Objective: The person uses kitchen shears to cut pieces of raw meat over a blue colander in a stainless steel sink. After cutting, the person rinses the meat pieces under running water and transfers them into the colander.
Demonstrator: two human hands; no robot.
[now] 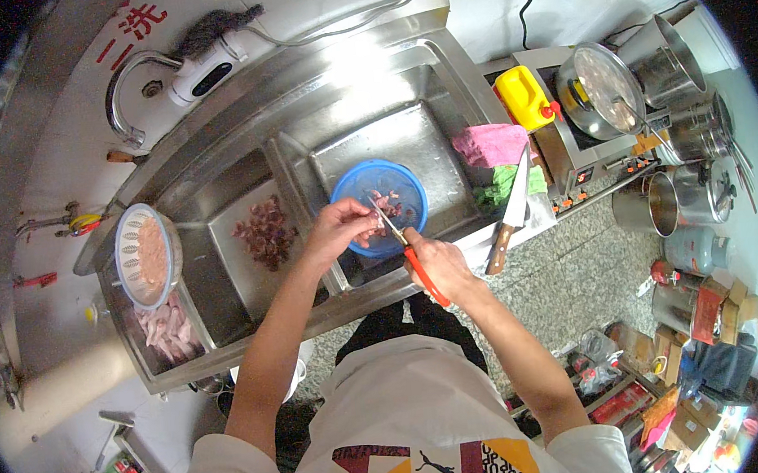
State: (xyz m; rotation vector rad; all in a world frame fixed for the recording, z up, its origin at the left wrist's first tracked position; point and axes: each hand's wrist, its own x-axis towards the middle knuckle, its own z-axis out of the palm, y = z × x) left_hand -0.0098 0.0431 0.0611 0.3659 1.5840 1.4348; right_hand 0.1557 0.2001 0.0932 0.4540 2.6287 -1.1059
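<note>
My right hand (441,265) grips orange-handled scissors (413,258) over the front of the right sink basin. Their blades point away from me, up to the fingertips of my left hand (343,229). Those fingers pinch a small pale-pink piece of meat (378,223) at the blades. Beneath both hands sits a blue plastic colander (347,184), with several small pink meat pieces (389,203) in it. In the left basin lies a heap of dark red meat pieces (267,233).
A white plastic basket (119,222) of pale pink meat stands at the left, beside pale raw pieces resembling chicken feet (167,329). A large knife (512,208) lies on the right sink edge near pink (489,146) and green cloths (516,180). Pots (600,92) stand on a stove beyond.
</note>
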